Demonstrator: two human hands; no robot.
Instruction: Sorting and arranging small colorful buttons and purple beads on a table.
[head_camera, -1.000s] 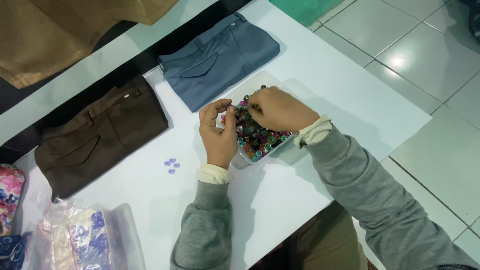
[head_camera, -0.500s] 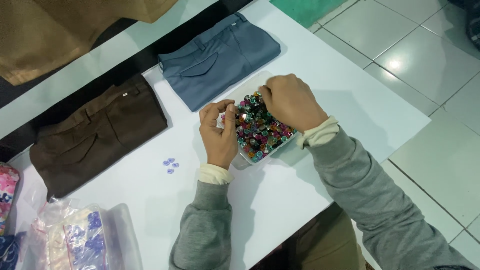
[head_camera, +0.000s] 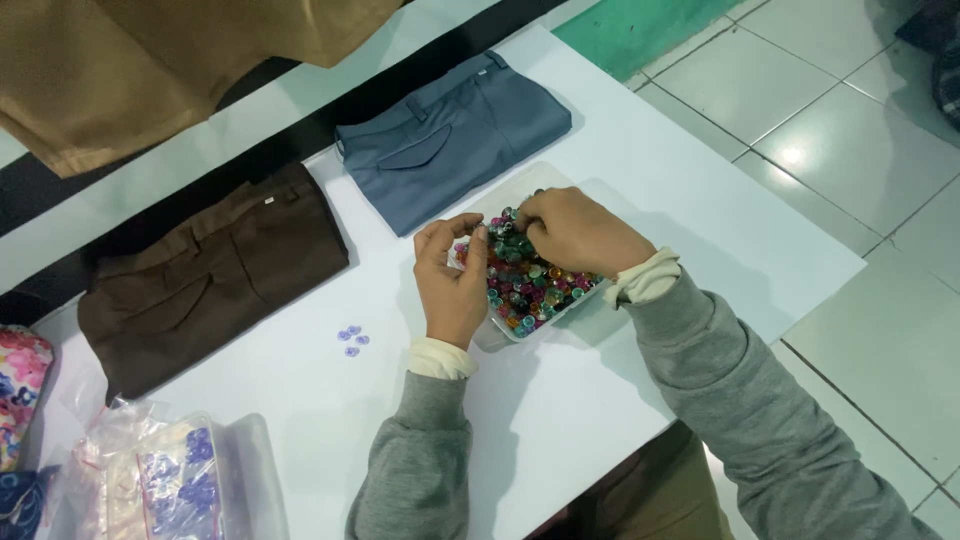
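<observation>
**Both hands at the tray of beads**

Lowest in the frame, my grey sleeves reach up over the white bench (head_camera: 560, 420). My left hand (head_camera: 452, 285) rests at the left edge of the clear tray (head_camera: 500, 335), thumb and forefinger pinched close together; whether a bead sits between them I cannot tell. My right hand (head_camera: 580, 232) lies over the top of the tray, its fingers (head_camera: 528, 222) curled down into the coloured beads (head_camera: 530, 285), so I cannot tell if they grip anything. The tray sits at the centre of the frame.

Left of my left hand, a few small purple beads (head_camera: 352, 337) lie loose on the bench. At lower left is a clear bag (head_camera: 170, 480) with blue pieces inside. Further up lie folded brown trousers (head_camera: 210, 275) at left and folded blue-grey trousers (head_camera: 450, 135) above the tray. A tan cloth (head_camera: 150, 60) fills the upper left.
</observation>
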